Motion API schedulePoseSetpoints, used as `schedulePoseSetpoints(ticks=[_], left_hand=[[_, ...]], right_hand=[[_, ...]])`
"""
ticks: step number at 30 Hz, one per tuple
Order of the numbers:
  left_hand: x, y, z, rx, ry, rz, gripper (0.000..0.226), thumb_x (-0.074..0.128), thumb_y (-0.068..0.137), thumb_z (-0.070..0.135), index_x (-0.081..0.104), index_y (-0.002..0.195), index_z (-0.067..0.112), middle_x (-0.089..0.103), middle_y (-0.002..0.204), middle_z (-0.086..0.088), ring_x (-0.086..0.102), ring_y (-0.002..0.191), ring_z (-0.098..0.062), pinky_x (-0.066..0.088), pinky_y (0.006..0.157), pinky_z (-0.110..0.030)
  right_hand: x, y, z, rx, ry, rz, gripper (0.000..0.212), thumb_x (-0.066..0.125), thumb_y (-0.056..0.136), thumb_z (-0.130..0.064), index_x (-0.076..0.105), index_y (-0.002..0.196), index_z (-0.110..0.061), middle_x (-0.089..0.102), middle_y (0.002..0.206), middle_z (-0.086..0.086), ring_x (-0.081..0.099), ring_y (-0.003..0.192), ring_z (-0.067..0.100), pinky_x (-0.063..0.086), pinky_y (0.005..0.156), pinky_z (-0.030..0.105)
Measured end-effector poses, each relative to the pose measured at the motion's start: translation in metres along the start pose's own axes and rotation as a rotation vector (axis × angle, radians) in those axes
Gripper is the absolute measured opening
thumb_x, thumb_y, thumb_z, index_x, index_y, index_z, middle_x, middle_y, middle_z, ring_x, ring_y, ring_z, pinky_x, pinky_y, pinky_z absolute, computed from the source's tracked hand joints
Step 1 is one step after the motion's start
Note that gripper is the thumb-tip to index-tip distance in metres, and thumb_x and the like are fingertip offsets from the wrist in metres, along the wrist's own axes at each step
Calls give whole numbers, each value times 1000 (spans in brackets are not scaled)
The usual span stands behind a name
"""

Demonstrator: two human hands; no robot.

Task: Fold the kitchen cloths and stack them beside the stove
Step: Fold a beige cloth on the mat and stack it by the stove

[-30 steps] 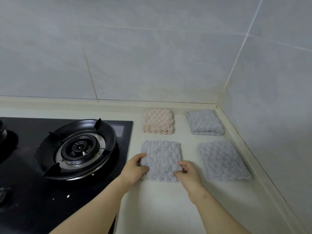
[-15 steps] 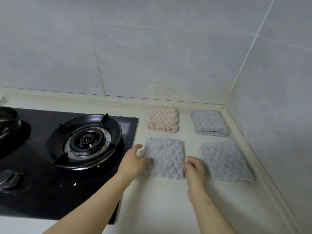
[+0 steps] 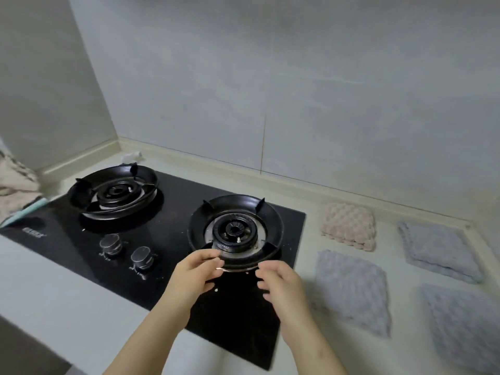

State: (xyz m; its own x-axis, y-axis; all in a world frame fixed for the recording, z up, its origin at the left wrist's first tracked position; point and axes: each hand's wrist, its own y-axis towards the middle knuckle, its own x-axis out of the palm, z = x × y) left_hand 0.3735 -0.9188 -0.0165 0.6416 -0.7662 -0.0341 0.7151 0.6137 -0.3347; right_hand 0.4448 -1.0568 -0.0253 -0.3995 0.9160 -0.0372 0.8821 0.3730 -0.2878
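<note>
Noted left hand (image 3: 193, 277) and right hand (image 3: 281, 282) above front of stove (image 3: 176, 201), just before right burner (image 3: 235, 231); fingers loosely curled, holding nothing. Found four folded cloths flat on counter (image 3: 389, 255) right of stove, apart, unstacked: pink cloth (image 3: 349, 226) back left, rear grey cloth (image 3: 438, 250) beside it, near grey cloth (image 3: 351, 290) and corner grey cloth (image 3: 465, 328) in front.

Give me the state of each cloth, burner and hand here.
Pink cloth: folded, unstacked.
Front-left grey cloth: folded, unstacked.
Back grey cloth: folded, unstacked.
Front-right grey cloth: folded, unstacked.
Right burner: unlit.
Left burner: unlit.
Left hand: empty, fingers loosely curled.
Right hand: empty, fingers loosely curled.
</note>
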Motion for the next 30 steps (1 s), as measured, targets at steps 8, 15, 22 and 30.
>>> schedulePoseSetpoints(ticks=[8, 15, 22, 30], left_hand=[[-135, -4, 5, 58, -100, 75, 15, 55, 90, 11, 65, 99, 19, 70, 96, -5, 65, 90, -17, 49, 81, -30], [-307, -15, -11, 60, -140, 286, 15, 56, 90, 12, 63, 100, 21, 68, 94, -5, 63, 87, -17, 49, 82, -31], [-445, -36, -37, 25, -241, 538, 16, 57, 89, 11, 63, 102, 19, 68, 94, -4, 63, 87, -16, 48, 80, -31], [-533, -21, -60, -38, -334, 726, 14, 55, 90, 12, 60, 101, 20, 67, 97, -3, 64, 85, -15, 47, 78, -31]], right_hand=[[137, -32, -18, -14, -71, -151, 11, 52, 90, -16, 62, 89, -20, 65, 96, 0, 57, 81, 12, 45, 72, 20], [318, -67, -5, 12, -103, -372, 12, 51, 90, -13, 61, 87, -18, 63, 88, -1, 55, 73, 12, 43, 68, 19], [460, -102, 15, 77, -191, -604, 14, 48, 90, -10, 60, 86, -16, 59, 82, -1, 53, 71, 13, 40, 63, 22], [568, -97, 35, 135, -248, -753, 11, 51, 93, -17, 61, 91, -20, 64, 93, 3, 60, 80, 14, 45, 63, 20]])
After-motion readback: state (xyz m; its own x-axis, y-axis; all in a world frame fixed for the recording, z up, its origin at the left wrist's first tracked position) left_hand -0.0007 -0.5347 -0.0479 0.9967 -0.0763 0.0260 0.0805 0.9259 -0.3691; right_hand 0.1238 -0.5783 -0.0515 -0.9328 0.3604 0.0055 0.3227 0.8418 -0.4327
